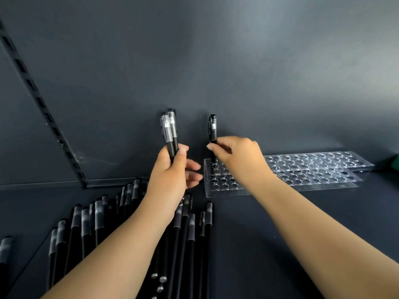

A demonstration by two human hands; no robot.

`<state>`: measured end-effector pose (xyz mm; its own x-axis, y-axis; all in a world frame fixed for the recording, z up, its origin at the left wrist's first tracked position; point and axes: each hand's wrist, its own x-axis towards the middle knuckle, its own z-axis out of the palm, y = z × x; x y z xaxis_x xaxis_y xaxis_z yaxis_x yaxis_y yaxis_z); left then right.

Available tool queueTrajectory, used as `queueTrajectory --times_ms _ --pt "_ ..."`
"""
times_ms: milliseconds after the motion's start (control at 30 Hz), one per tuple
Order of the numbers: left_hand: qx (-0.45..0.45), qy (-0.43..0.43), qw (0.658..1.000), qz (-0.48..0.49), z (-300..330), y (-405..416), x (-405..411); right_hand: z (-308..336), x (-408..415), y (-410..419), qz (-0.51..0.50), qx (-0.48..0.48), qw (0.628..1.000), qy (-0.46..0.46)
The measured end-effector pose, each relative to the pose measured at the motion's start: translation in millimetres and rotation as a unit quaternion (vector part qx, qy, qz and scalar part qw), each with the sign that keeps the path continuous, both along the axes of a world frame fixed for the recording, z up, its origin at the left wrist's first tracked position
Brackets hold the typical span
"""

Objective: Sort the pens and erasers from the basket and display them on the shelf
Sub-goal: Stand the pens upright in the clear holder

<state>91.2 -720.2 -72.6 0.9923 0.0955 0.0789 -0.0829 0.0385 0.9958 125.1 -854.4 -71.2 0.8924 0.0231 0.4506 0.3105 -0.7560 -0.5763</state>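
Right hand [235,154]: thumb and fingertips pinch a single black pen [212,134] at mid-barrel, cap end up, held upright over the near-left corner of the clear acrylic pen holder [287,175]. The lower end is behind the fingers, so whether it has entered a hole cannot be told. A mid-barrel pinch likely keeps the tip steerable into a small hole.

Left hand [172,169]: curled round a small bundle of black pens [170,130], upright, caps up, thumb across the barrels; two fingers stick out loosely toward the holder. Judged a ready supply, kept just beside the holder so the right hand can draw one at a time.

The holder lies on the dark shelf [280,223] against the back panel, rows of round holes apparently unfilled except perhaps the one being loaded. Judgement: filling has only begun.

Loose black pens [90,225] lie fanned on the shelf under the left forearm, near the holder. No erasers or basket in view.
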Motion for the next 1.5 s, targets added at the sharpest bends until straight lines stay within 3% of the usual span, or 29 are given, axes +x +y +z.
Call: queueTrajectory --times_ms 167,367,533,700,833,1033,1133,1233,1333,1500 --pt "-0.105 0.027 0.994 -0.013 8 0 -3 -3 -1 -1 -0.046 -0.062 0.997 -0.008" --pt "-0.138 0.021 0.990 -0.031 10 1 -6 -4 -2 6 -0.113 -0.077 0.990 0.015" --pt "-0.180 0.005 0.983 -0.037 9 3 -6 2 -5 8 -0.095 -0.044 0.993 0.053" --pt "-0.183 -0.025 0.981 -0.056 10 4 -6 39 -21 3 -0.074 0.090 0.992 0.043" --pt "-0.144 -0.064 0.984 -0.087 8 2 -10 62 -35 3 0.046 0.234 0.970 0.047" --pt "-0.059 -0.082 0.987 -0.127 5 -2 -14 55 -32 8 0.158 0.202 0.960 0.117" --pt "-0.018 -0.086 0.992 -0.087 -2 -3 -10 61 -29 -1 0.146 0.264 0.945 0.127" --pt "0.109 -0.120 0.986 -0.023 -10 0 -10 69 -24 -16 0.088 0.281 0.955 0.033" --pt "0.274 -0.152 0.948 -0.060 -8 -1 -18 66 -18 -27 0.002 0.260 0.962 -0.089" --pt "0.426 -0.157 0.887 -0.077 -6 -4 -22 49 -10 -23 -0.027 0.176 0.979 -0.104"
